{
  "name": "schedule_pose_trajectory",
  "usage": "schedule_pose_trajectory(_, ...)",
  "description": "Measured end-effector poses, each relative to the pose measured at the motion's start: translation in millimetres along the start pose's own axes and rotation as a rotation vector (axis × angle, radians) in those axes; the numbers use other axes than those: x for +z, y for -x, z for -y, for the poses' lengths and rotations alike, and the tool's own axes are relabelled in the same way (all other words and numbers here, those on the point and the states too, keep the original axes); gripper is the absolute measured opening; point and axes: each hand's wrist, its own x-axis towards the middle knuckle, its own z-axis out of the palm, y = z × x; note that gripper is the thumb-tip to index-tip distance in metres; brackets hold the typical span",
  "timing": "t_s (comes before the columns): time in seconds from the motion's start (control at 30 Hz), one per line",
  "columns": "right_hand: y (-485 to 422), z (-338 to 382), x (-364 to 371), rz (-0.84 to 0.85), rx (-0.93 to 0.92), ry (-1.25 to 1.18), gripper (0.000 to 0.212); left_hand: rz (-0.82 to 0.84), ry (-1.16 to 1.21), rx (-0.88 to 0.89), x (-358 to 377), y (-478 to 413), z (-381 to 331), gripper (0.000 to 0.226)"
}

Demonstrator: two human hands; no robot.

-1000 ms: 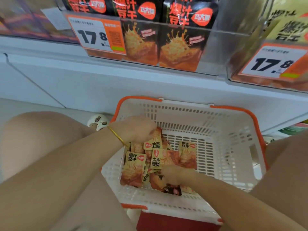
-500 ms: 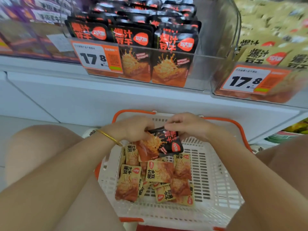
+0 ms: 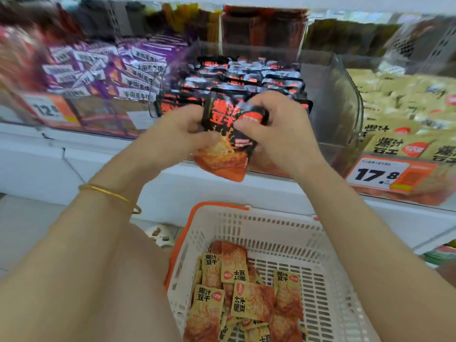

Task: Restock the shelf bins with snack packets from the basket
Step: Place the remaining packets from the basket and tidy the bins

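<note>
A black snack packet is held up in front of the shelf by both hands. Its left edge is pinched by the left hand, with the thumb laid over the printed face. Its upper right corner is gripped by the curled fingers of the right hand. The packet is kept roughly upright and slightly tilted, its orange lower end level with the white shelf edge.

Directly behind it stands the clear middle bin, filled with rows of matching black packets. Whether the held packet touches the front row cannot be told, since that area is smeared by motion blur. To the left a bin of purple packets is seen, with an orange price label fixed to its front. To the right, a bin of pale yellow packs is fronted by a label marked 17.8. A thin gold bangle is worn on the left wrist.

Below the arms and the shelf, the white basket with an orange rim is placed. A loose heap of yellow-and-orange packets is piled in its near left part, some face up and some turned sideways.
</note>
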Motion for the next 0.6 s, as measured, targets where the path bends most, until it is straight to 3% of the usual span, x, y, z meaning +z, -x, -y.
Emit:
schedule_pose_trajectory(0.13,-33.8,33.3,3.9,-0.126,-0.184,0.073,0.021,-0.202,0.061,0.093,-27.5,-12.0,-15.4,0.021)
schedule_pose_trajectory(0.27,-49.6,40.2,-2.5,-0.207,-0.285,0.196,0.026,-0.278,0.078,0.143,-29.2,-25.6,-23.1,0.032)
schedule_pose_trajectory(0.5,-41.7,14.9,-1.6,-0.136,-0.268,0.351,0.026,-0.239,0.047,0.090,-10.6,-34.6,-0.4,0.024)
schedule_pose_trajectory(0.6,-42.7,9.1,-6.4,-0.112,-0.236,0.402,0.030,-0.338,-0.079,0.173,-11.8,-40.1,-6.5,0.029)
